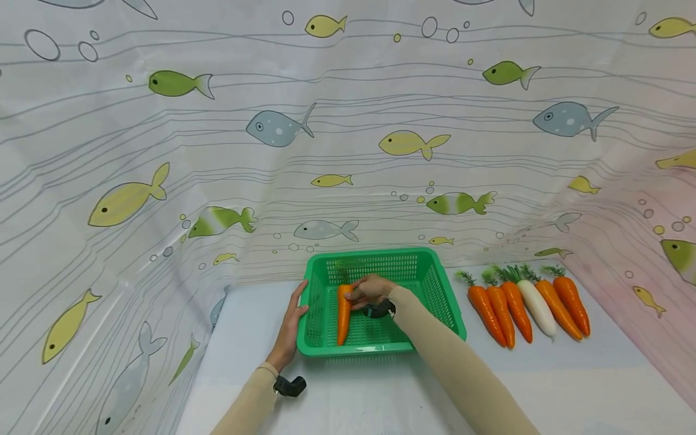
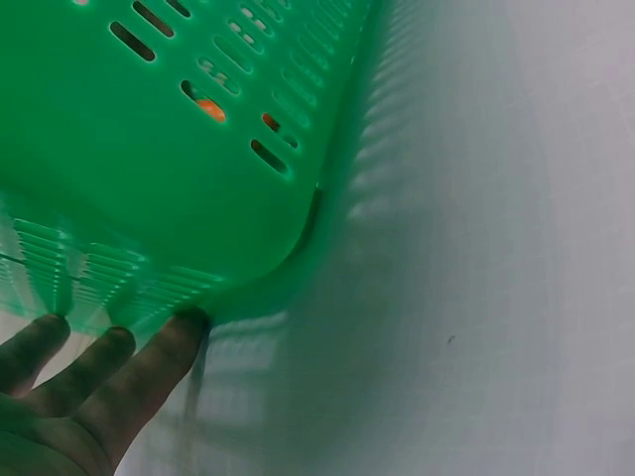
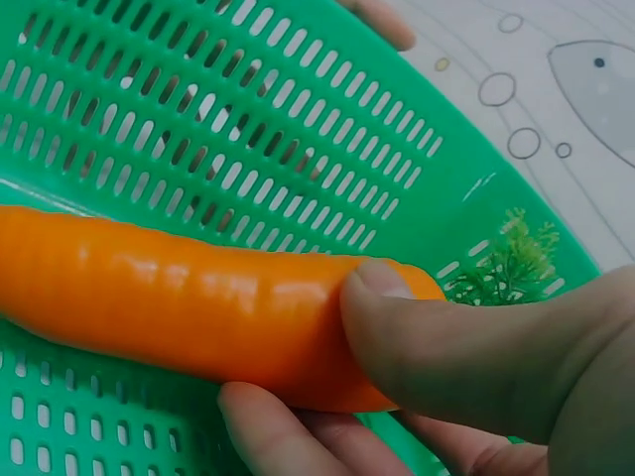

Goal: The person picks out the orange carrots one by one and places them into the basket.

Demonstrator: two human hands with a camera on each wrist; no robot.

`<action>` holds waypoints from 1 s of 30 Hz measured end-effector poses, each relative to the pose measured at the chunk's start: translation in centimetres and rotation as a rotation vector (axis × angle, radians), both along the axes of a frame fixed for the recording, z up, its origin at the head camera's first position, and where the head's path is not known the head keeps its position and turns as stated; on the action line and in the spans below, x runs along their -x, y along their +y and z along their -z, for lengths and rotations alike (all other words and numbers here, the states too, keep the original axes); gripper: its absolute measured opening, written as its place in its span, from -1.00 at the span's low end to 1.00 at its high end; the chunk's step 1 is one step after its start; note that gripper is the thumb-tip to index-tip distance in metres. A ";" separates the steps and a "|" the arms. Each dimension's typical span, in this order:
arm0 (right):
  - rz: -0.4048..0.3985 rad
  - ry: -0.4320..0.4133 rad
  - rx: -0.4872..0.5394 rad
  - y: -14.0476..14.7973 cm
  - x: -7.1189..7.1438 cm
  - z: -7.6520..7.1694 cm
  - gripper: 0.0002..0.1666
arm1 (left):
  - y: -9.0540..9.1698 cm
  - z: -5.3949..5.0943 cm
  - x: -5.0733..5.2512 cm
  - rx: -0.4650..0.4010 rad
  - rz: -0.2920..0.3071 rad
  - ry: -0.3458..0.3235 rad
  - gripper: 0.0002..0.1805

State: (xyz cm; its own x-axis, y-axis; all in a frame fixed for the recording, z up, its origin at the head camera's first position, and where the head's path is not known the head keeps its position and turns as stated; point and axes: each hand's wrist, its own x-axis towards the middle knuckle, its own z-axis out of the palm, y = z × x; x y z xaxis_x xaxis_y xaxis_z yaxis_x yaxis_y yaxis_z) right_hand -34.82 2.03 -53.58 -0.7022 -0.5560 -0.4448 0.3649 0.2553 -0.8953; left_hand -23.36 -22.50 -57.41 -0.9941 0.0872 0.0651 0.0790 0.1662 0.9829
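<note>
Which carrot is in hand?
The carrot inside the green basket, pinched by the right hand; the other five carrots lie outside on the table, in the row with the white radish.

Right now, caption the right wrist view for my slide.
Right hand pinches an orange carrot inside a slotted green basket, its leafy top showing.

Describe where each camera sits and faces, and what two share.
On head: faces forward and down at green perforated plastic basket; left hand, right hand, beige sleeves show.
On left wrist: faces the basket's outside; left fingers show.
On right wrist: faces into the basket; right thumb and fingers show.
Head and right wrist share the tapered orange carrot.
</note>
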 end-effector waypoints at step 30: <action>-0.029 0.032 -0.034 -0.6 -1.3 -1.5 -0.45 | 0.2 -0.2 -0.3 -0.003 -0.001 0.000 -0.34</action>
State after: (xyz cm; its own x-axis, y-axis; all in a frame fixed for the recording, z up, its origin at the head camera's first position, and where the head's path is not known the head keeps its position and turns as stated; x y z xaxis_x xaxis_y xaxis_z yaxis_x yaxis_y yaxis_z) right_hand -33.56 1.41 -52.10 -0.7005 -0.5610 -0.4411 0.3280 0.2958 -0.8972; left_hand -23.10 -22.35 -57.23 -0.9942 0.0858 0.0648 0.0783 0.1638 0.9834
